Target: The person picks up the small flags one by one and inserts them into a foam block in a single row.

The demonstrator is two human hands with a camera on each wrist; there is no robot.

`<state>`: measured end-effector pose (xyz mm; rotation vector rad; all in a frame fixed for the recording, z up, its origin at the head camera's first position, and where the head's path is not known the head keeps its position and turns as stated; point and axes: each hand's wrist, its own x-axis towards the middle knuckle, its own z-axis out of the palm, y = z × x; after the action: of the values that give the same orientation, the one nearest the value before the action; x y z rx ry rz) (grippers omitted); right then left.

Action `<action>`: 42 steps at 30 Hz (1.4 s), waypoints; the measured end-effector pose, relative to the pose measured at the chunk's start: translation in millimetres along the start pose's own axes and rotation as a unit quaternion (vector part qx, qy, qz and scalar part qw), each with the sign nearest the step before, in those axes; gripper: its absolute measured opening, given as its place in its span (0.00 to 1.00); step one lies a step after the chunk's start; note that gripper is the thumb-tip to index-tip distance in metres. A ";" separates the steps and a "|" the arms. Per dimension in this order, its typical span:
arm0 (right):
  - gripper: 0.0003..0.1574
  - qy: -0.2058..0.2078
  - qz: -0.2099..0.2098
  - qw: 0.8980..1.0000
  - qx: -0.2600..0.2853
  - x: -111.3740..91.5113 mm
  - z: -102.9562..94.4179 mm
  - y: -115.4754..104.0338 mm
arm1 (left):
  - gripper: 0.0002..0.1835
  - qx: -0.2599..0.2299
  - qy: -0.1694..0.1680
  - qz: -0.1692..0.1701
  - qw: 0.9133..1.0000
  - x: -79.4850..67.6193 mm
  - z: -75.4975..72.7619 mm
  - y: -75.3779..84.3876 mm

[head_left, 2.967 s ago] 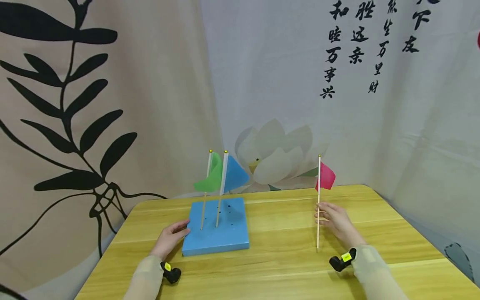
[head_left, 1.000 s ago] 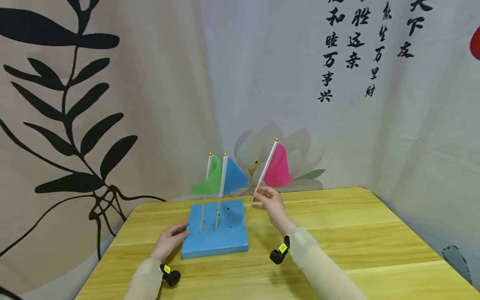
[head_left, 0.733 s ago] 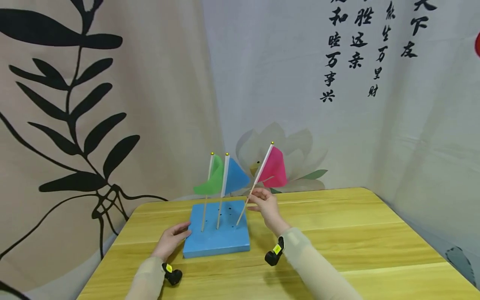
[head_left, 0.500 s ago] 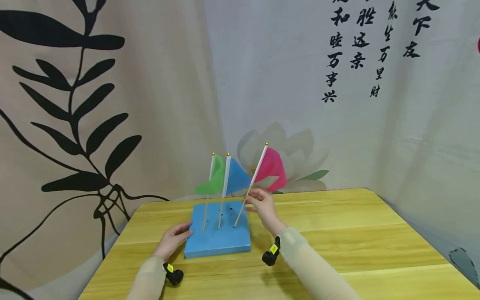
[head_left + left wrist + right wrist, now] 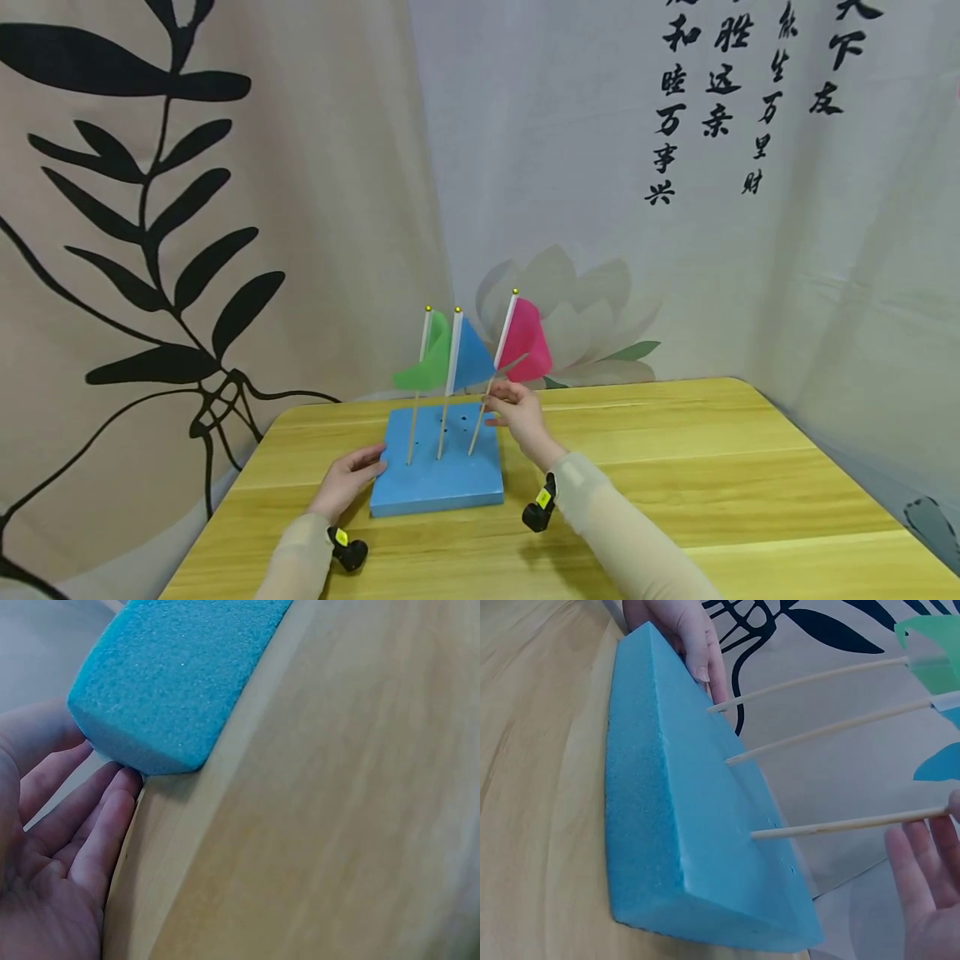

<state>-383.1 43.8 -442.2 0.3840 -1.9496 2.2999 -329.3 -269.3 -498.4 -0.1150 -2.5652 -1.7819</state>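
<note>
A blue foam block [image 5: 437, 479] lies on the wooden table [image 5: 675, 467]. A green flag [image 5: 420, 367] and a blue flag [image 5: 471, 354] stand in it on thin sticks. My right hand [image 5: 492, 406] pinches the stick of a pink flag [image 5: 523, 337], which leans a little to the right. In the right wrist view the tip of this pink flag's stick [image 5: 840, 823] sits in the block [image 5: 682, 825], with my right hand [image 5: 930, 859] beside it. My left hand [image 5: 352, 477] rests with straight fingers against the block's near left corner [image 5: 142, 750]; the left hand's fingers [image 5: 97, 825] touch the foam.
Printed cloth backdrops hang close behind the table and to its right. Several unused holes show in the block's top [image 5: 457, 417]. Bare tabletop stretches to the right of and in front of the block.
My right hand has carried the pink flag from the right of the table to the block, and its stick now stands in the foam, more upright. The left hand has stayed put.
</note>
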 end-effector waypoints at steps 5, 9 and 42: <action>0.16 -0.007 -0.002 1.000 -0.013 0.0 1.9 0.4 | 0.27 -0.004 0.000 -0.001 1.000 0.3 0.5 0.4; 0.14 -0.013 0.000 1.000 -0.023 -0.1 3.2 -0.3 | 0.27 0.000 -0.001 -0.001 1.000 0.0 0.3 0.4; 0.13 -0.070 -0.016 0.994 -0.088 -13.5 7.8 14.3 | 0.28 -0.011 -0.005 -0.017 1.000 4.2 -0.1 -3.9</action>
<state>-372.6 34.9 -458.2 0.5672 -2.1732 2.1115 -333.7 -270.5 -501.8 -0.0805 -2.5703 -1.8275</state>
